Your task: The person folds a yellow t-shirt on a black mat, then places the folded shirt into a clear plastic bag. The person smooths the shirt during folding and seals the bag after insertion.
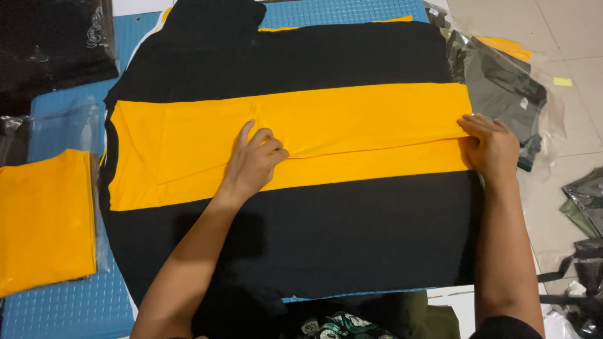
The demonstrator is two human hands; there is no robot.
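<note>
A yellow garment (352, 119) lies folded into a long band across a spread black cloth (326, 232). My left hand (254, 160) rests on the middle of the yellow band, fingers curled and pinching a fold of its fabric. My right hand (493, 147) presses flat on the band's right end, at the edge of the black cloth. A crease runs between the two hands.
A folded yellow garment in a clear bag (44, 220) lies at the left on a blue textured mat (63, 307). Bagged dark garments (502, 88) sit at the right on the tiled floor (565, 37). More bagged clothes (584, 207) lie at the far right and a black one (50, 44) at top left.
</note>
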